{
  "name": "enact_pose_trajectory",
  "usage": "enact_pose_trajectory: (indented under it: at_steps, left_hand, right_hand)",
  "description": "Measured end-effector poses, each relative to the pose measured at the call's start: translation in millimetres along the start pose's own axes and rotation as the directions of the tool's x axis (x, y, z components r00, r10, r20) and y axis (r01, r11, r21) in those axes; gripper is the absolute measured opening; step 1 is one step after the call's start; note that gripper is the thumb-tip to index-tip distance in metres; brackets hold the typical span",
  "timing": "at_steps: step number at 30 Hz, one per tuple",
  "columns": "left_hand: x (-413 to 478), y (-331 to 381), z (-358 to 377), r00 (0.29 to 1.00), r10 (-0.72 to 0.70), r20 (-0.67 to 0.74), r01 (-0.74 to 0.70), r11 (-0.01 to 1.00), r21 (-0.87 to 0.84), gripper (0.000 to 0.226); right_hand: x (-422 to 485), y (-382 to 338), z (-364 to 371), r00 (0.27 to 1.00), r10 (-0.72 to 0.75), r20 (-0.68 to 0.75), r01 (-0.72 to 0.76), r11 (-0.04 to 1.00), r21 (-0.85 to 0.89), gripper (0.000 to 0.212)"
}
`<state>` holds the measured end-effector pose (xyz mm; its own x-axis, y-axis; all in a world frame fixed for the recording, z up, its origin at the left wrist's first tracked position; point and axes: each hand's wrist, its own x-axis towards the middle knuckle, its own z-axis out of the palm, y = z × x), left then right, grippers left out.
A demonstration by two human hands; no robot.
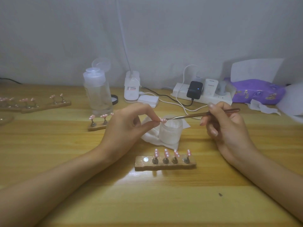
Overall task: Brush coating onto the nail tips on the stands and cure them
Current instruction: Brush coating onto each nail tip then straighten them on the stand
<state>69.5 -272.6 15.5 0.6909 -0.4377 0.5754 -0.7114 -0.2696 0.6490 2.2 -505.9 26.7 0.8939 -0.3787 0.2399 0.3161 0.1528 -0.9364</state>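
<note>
My left hand [131,123] pinches a small pink nail tip [162,120] on its holder, lifted above a white jar [171,130]. My right hand [224,123] grips a thin brush [201,114] like a pen, and its bristle end touches the held tip. In front of me a wooden stand [164,163] carries several pink dotted nail tips on metal pegs; its leftmost magnet spot [146,159] is bare. Another stand [98,124] with pink tips sits behind my left hand, partly hidden by it.
More stands with tips [36,104] lie at the far left. A clear pump bottle [97,92], a white lamp base [132,87], cotton pads [148,99], a power strip with chargers [201,94] and a purple tissue pack [257,91] line the back. White tissue [150,136] lies under the jar.
</note>
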Motion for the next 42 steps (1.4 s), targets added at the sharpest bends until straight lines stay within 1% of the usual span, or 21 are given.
enact_pose_trajectory:
  at_steps: [2, 5, 9, 11, 14, 18, 20, 23, 27, 28, 31, 32, 34, 36, 40, 42]
  left_hand:
    - [0.5, -0.2, 0.0, 1.000, 0.003, 0.007, -0.003, 1.000, 0.002, 0.009]
    - [1.1, -0.5, -0.5, 1.000, 0.008, 0.016, -0.008, 1.000, -0.006, 0.008]
    - [-0.2, 0.7, -0.5, 1.000, -0.003, 0.005, 0.003, 1.000, 0.000, 0.009]
    - [0.1, 1.1, -0.2, 1.000, -0.007, 0.004, 0.007, 1.000, 0.001, 0.010]
    - [1.1, 1.3, -0.3, 1.000, -0.001, 0.012, 0.001, 1.000, 0.003, 0.008]
    - [1.1, 2.3, -0.3, 1.000, -0.001, 0.009, 0.001, 1.000, -0.003, 0.008]
    - [0.8, 2.7, -0.3, 1.000, 0.003, 0.011, -0.003, 1.000, 0.003, 0.009]
    - [0.0, 4.0, -0.8, 1.000, 0.004, 0.010, -0.005, 0.999, 0.047, 0.011]
    - [0.0, 6.8, -1.0, 1.000, -0.022, 0.001, 0.022, 0.999, 0.042, 0.015]
    - [0.4, 7.5, -0.6, 1.000, -0.027, 0.003, 0.027, 0.999, 0.036, 0.017]
    - [1.0, 8.6, 0.3, 0.998, -0.055, 0.007, 0.055, 0.998, 0.015, 0.019]
    - [1.2, 8.7, 0.5, 0.998, -0.067, 0.007, 0.067, 0.998, 0.005, 0.019]
    - [1.4, 9.4, 1.0, 0.996, -0.087, 0.011, 0.087, 0.996, -0.015, 0.022]
    - [1.7, 10.3, 1.4, 0.995, -0.093, 0.017, 0.094, 0.995, -0.025, 0.022]
    - [1.9, 11.1, 1.6, 0.995, -0.094, 0.025, 0.094, 0.995, -0.018, 0.021]
    - [1.8, 11.6, 1.5, 0.995, -0.097, 0.022, 0.098, 0.995, -0.022, 0.022]
  right_hand:
    - [-0.3, -0.6, 1.1, 0.999, -0.014, 0.030, 0.014, 1.000, 0.021, 0.028]
    - [-1.8, -1.1, 4.3, 0.996, -0.018, 0.087, 0.019, 1.000, -0.017, 0.026]
    - [0.6, 0.8, 1.0, 1.000, 0.001, 0.012, -0.001, 1.000, -0.008, 0.031]
    - [0.3, 0.1, 1.1, 0.999, -0.007, 0.033, 0.007, 1.000, 0.003, 0.028]
    - [-1.0, -0.7, 3.5, 0.996, -0.013, 0.091, 0.016, 0.999, -0.035, 0.027]
    - [0.9, 1.7, 0.1, 1.000, 0.009, 0.017, -0.009, 1.000, -0.001, 0.030]
    - [0.4, 1.0, -0.1, 0.999, 0.001, 0.038, -0.002, 1.000, 0.022, 0.027]
    - [-1.8, -0.7, 2.4, 0.995, -0.012, 0.098, 0.013, 1.000, -0.018, 0.025]
    - [-0.9, 0.0, -0.3, 1.000, 0.018, 0.005, -0.018, 1.000, -0.005, 0.030]
    - [-1.1, -0.6, -0.4, 1.000, 0.009, 0.010, -0.009, 1.000, 0.004, 0.029]
    - [-2.2, -1.9, 2.2, 0.996, -0.032, 0.081, 0.033, 0.999, -0.017, 0.025]
    - [-2.5, -1.5, 2.9, 0.996, -0.028, 0.083, 0.031, 0.999, -0.033, 0.026]
    - [-2.0, -0.3, 1.7, 0.999, -0.010, 0.041, 0.012, 0.999, -0.047, 0.027]
    - [-1.7, 0.0, 0.0, 1.000, -0.012, 0.013, 0.012, 0.999, -0.032, 0.029]
    - [-2.7, -1.9, 1.6, 0.994, -0.050, 0.094, 0.051, 0.999, -0.009, 0.025]
    - [-2.9, -1.2, 2.0, 0.995, -0.041, 0.092, 0.044, 0.998, -0.037, 0.026]
